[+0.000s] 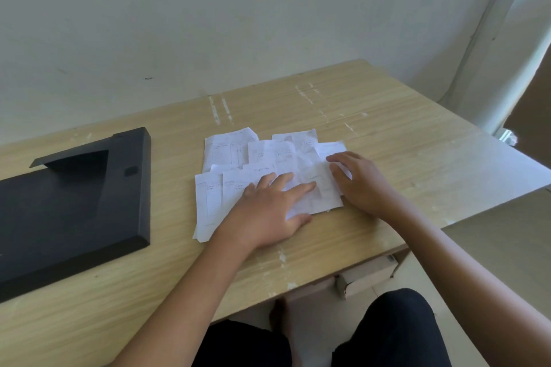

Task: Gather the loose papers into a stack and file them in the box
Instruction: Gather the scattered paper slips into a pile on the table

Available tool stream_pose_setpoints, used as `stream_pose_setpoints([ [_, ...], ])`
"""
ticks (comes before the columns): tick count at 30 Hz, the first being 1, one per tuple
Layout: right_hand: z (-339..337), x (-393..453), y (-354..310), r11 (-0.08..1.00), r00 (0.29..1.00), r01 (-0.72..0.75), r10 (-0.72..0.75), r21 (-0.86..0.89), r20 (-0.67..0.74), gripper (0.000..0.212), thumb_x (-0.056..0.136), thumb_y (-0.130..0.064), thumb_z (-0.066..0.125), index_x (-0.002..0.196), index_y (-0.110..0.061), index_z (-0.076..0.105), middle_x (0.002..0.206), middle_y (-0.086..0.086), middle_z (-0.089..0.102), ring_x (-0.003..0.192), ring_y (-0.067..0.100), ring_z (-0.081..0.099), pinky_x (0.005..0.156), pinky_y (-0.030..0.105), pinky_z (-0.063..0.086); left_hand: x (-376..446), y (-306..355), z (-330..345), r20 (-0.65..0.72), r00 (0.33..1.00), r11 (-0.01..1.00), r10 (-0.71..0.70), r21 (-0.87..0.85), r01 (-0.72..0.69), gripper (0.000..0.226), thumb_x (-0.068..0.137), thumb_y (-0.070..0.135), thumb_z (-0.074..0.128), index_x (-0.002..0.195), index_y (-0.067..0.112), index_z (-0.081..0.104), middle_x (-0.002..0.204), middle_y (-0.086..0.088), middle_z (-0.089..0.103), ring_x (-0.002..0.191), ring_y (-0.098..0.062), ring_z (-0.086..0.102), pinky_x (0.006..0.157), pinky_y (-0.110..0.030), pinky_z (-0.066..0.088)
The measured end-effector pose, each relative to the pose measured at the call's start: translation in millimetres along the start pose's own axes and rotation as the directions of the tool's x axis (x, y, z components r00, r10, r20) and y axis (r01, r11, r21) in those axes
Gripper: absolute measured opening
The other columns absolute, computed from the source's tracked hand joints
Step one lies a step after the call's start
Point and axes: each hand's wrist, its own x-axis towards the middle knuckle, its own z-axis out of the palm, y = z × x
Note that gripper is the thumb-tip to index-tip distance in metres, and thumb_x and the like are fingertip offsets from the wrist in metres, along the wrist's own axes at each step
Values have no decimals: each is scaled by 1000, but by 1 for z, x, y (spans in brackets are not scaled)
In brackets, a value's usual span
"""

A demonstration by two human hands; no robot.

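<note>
White creased papers (238, 155) under left hand (268, 208)

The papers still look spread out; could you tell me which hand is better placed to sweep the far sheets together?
Probably the right hand: its fingers already reach the far right sheets of the papers, whereas the left hand lies flat on the near ones.

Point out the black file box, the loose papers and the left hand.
black file box (74, 211), head view, flat top face.
loose papers (226, 149), head view, far-left sheet.
left hand (268, 211), head view, back of hand.
</note>
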Motion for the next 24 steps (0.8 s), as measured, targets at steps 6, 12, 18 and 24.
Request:
stream_pose_setpoints([
  [6,-1,-3,-1,985,976,-163,153,-49,-156,45,101,-30,48,138,-5,51,147,13,48,140,29,37,112,40,32,-20,-31,3,-243,952,970,-186,-202,138,70,95,73,36,159,53,15,173,10,12,161,-23,5,127,-54,15],
  [12,19,-7,-33,981,979,-195,196,7,-64,42,102,-25,41,135,0,48,139,19,51,134,34,39,109,42,31,-22,-61,36,-262,757,798,-599,-278,535,75,96,66,30,158,25,28,163,-13,30,148,-38,24,120,-57,23],
  [18,30,-14,-53,974,976,-164,183,158,-118,47,95,-5,37,140,-5,47,141,15,54,132,32,45,103,37,37,-4,-37,36,-333,774,821,-539,-415,393,64,100,53,46,157,26,33,170,-4,21,153,-34,21,122,-53,21],
  [24,8,-22,-25,964,932,-266,265,32,-248,49,88,1,37,131,-6,59,110,12,70,120,37,44,95,36,37,-25,-57,37,-426,692,796,-583,-472,380,67,96,51,53,153,17,39,149,-2,47,137,-25,46,106,-44,46],
])
